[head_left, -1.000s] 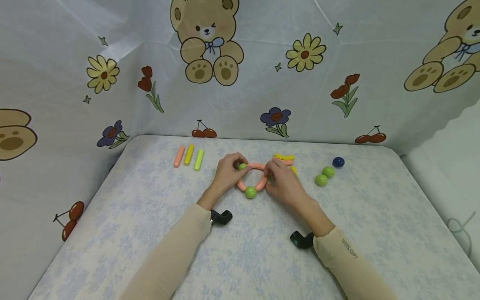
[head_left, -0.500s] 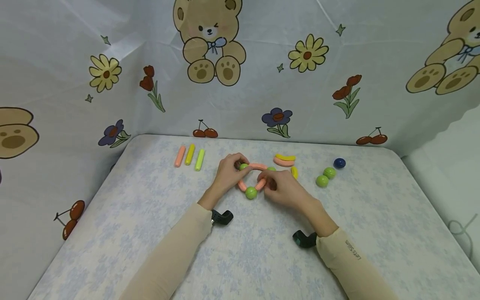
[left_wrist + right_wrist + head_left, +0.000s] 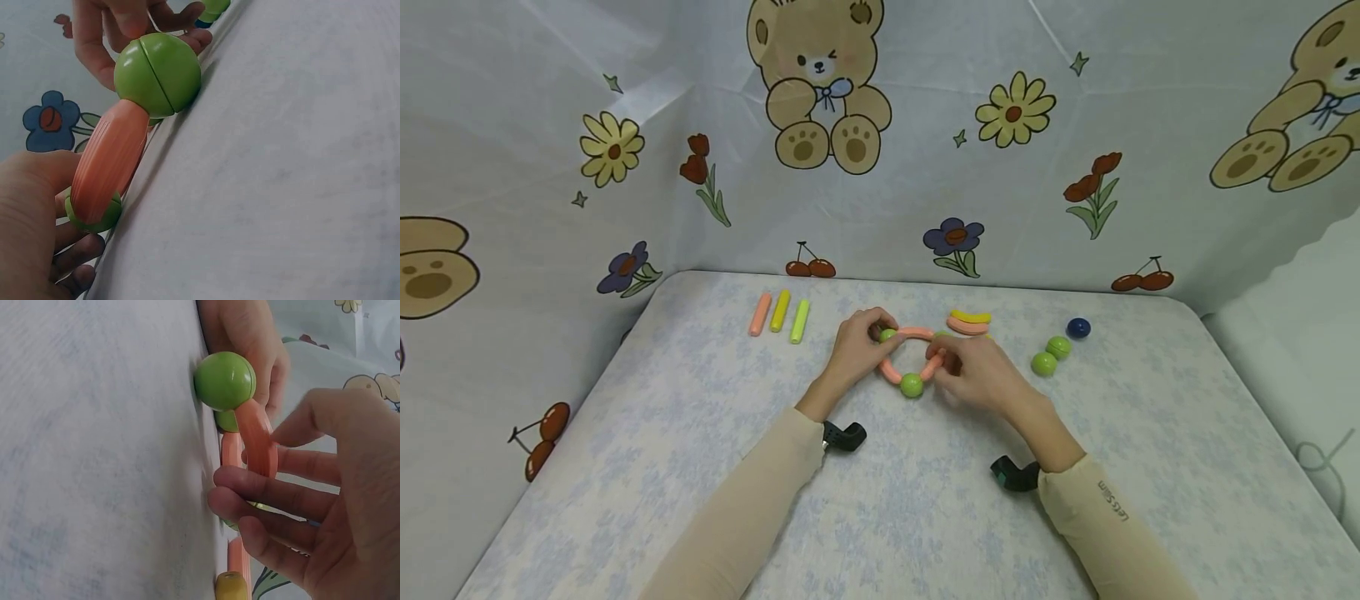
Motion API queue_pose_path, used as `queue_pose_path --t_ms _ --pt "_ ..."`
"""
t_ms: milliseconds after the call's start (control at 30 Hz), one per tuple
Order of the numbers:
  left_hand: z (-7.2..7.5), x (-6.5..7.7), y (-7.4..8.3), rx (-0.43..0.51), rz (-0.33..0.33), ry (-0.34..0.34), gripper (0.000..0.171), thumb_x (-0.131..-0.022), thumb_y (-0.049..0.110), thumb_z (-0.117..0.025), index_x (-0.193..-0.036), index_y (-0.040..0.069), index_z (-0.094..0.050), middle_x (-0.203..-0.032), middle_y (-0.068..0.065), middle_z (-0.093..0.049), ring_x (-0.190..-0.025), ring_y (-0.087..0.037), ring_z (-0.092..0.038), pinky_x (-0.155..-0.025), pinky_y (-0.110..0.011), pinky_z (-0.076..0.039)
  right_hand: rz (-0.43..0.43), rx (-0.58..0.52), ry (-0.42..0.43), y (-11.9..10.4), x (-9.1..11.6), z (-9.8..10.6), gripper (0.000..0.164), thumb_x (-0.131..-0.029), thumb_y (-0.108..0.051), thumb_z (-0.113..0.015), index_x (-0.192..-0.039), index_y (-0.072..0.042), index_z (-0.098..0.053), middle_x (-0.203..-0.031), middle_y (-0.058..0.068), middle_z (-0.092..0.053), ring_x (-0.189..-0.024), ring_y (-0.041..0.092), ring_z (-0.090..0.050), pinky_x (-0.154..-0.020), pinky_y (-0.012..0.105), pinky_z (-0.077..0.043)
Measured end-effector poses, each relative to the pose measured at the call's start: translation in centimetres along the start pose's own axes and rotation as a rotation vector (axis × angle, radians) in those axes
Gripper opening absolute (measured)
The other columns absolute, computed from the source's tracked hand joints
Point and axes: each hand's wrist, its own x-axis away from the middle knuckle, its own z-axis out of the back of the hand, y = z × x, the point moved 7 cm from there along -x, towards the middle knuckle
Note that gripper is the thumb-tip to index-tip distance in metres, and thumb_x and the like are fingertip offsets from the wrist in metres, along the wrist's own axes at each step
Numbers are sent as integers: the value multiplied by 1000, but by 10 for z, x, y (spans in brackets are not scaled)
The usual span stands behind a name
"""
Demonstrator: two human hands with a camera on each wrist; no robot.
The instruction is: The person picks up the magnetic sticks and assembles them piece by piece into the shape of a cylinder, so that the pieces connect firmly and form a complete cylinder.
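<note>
A ring of curved salmon-pink rods and green balls lies on the table in the head view. My left hand (image 3: 859, 343) holds the ring's left green ball (image 3: 887, 335) between thumb and fingers. With thumb and fingertips, my right hand (image 3: 979, 371) pinches the right front curved rod (image 3: 257, 439). That rod joins the front green ball (image 3: 912, 385), which the left front rod (image 3: 109, 159) meets on its other side. A far rod (image 3: 915, 332) spans the back, and the right green ball (image 3: 943, 335) is partly hidden by my right hand.
Straight salmon (image 3: 760, 314), yellow (image 3: 780, 310) and lime (image 3: 800, 322) sticks lie back left. Behind my right hand are curved yellow (image 3: 972, 317) and salmon (image 3: 967, 327) rods. Two loose green balls (image 3: 1043, 363) and a dark blue ball (image 3: 1078, 327) sit farther right.
My right hand has come from the ring's right far side to the right front rod. That rod and the front ball have shifted slightly right. My left hand has stayed put.
</note>
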Motion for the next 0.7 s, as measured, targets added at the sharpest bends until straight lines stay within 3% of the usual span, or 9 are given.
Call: queue_pose_path --t_ms 133,300,500,533,633,700 --pt "-1 0 0 3 4 -7 19 -96 28 -80 -106 13 -73 -95 -3 -68 -87 -19 -59 -81 -36 -50 -24 -1 9 3 -1 2 11 -100 -23 -68 -106 -15 -72 -74 -9 -63 -63 5 -53 -62 28 -46" --pt "0 0 0 0 -1 -6 20 -95 28 -82 -105 13 -73 -96 -2 -69 -87 -18 -61 -88 -40 -52 -44 -6 13 5 -1 1 13 -101 -24 -69 -107 -14 -71 -74 -7 -63 -63 6 -54 -61 30 -46" --pt "0 -1 0 2 4 -6 19 -95 27 -81 -105 13 -73 -95 -2 -69 -86 -18 -60 -92 -41 -52 -49 10 98 7 -1 6 11 -101 -22 -69 -106 -13 -69 -77 -6 -67 -63 8 -56 -60 30 -46" --pt "0 -1 -1 3 4 -5 19 -95 27 -81 -105 13 -73 -94 -2 -69 -86 -19 -60 -98 -41 -51 -53 17 109 8 -1 6 11 -101 -22 -69 -106 -13 -69 -77 -6 -66 -62 9 -55 -59 30 -45" --pt "-1 -1 -1 -1 8 -6 20 -96 28 -81 -106 13 -73 -95 -2 -69 -86 -19 -61 -98 -40 -51 -72 30 116 10 -2 6 15 -101 -25 -71 -108 -13 -68 -74 -6 -62 -60 10 -52 -57 29 -42" --pt "-1 0 -2 -2 14 -11 21 -96 30 -81 -106 13 -72 -95 -3 -68 -86 -18 -60 -89 -39 -52 -94 25 111 12 -2 5 18 -100 -25 -71 -112 -12 -67 -71 -6 -60 -58 10 -51 -56 29 -42"
